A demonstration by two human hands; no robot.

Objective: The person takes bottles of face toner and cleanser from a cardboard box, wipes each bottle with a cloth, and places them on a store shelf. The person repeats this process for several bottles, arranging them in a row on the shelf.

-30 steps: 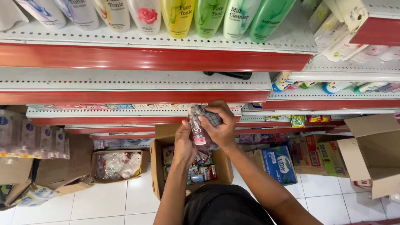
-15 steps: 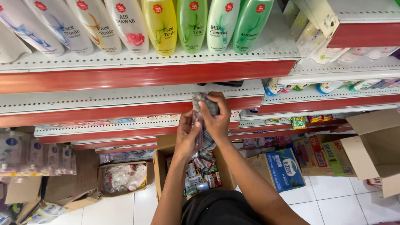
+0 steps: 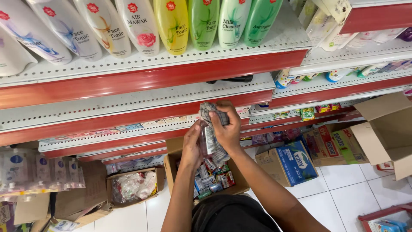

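My left hand grips a small clear bottle with a white label, held upright in front of the red-edged shelves. My right hand presses a grey checked cloth over the top and side of that bottle; the cloth hangs down behind it. Both hands touch each other around the bottle. Directly below them on the floor stands an open cardboard box filled with several small packets and bottles.
White perforated shelves with red front strips rise in front of me. The top shelf carries a row of white, yellow and green bottles. A blue carton and an open cardboard box stand at right, more boxes at left.
Both hands with the bottle and cloth have stayed together, the right hand shifting the cloth over the bottle's top. The view has tilted up slightly, showing more of the top shelf.
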